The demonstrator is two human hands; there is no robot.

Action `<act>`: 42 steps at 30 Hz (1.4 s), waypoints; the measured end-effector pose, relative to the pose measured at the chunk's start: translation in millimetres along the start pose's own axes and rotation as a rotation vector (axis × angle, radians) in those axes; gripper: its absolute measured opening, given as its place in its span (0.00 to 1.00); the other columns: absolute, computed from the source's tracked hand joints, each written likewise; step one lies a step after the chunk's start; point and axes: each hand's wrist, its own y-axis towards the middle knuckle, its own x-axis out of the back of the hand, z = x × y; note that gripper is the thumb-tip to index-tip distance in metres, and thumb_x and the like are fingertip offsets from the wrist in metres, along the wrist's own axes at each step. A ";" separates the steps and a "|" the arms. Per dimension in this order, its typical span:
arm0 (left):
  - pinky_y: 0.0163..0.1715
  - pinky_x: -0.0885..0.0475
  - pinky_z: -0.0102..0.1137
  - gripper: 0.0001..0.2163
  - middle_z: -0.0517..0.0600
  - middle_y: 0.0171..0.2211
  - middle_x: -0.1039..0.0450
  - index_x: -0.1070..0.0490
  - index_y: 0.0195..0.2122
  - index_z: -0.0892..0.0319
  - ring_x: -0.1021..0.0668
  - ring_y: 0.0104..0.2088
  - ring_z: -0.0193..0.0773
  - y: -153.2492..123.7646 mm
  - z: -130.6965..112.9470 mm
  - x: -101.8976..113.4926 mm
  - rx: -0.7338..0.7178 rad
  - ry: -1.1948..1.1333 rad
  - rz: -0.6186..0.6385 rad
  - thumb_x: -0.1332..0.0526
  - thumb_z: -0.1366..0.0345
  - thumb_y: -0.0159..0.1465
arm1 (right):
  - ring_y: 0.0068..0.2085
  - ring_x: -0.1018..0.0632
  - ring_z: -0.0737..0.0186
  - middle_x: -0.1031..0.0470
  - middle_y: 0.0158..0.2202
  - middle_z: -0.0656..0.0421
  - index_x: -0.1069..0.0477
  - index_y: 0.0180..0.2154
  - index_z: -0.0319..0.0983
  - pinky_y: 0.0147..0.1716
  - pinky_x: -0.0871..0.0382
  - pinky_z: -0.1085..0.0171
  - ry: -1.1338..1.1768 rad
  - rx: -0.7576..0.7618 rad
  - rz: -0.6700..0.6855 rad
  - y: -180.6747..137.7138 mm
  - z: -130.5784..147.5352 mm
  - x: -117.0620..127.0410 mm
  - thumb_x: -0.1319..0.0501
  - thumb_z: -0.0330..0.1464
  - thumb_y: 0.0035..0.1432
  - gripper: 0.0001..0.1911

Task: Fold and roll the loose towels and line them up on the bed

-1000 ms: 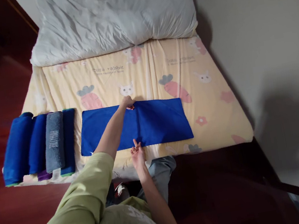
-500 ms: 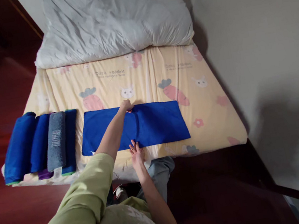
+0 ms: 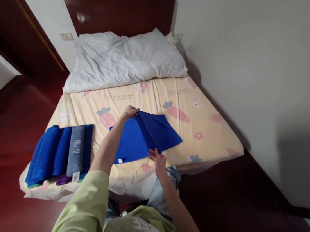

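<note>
A blue cloth (image 3: 146,137) lies on the bed's yellow patterned sheet (image 3: 205,131), raised along its middle. My left hand (image 3: 130,111) pinches the cloth's far edge at the middle and holds it up a little. My right hand (image 3: 157,158) grips the near edge at the middle, fingers closed on the fabric. Both arms reach over the foot of the bed.
Several rolled towels (image 3: 60,153), blue with one grey, lie side by side at the bed's left. A white duvet (image 3: 123,60) is heaped by the dark headboard (image 3: 126,14). A wall runs along the right, dark wooden floor on the left.
The cloth lay flat and long before. Both hands have lifted its middle, so it looks shorter and tented. The camera has tilted up and back, showing the headboard.
</note>
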 end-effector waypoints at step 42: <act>0.38 0.28 0.33 0.22 0.50 0.31 0.26 0.23 0.37 0.59 0.22 0.36 0.40 -242.3 7.7 232.9 -0.502 -0.631 -0.619 0.25 0.46 0.52 | 0.27 0.31 0.68 0.38 0.20 0.65 0.27 0.26 0.40 0.24 0.36 0.69 -0.557 0.929 0.449 -91.2 267.3 -166.9 0.31 0.57 0.54 0.27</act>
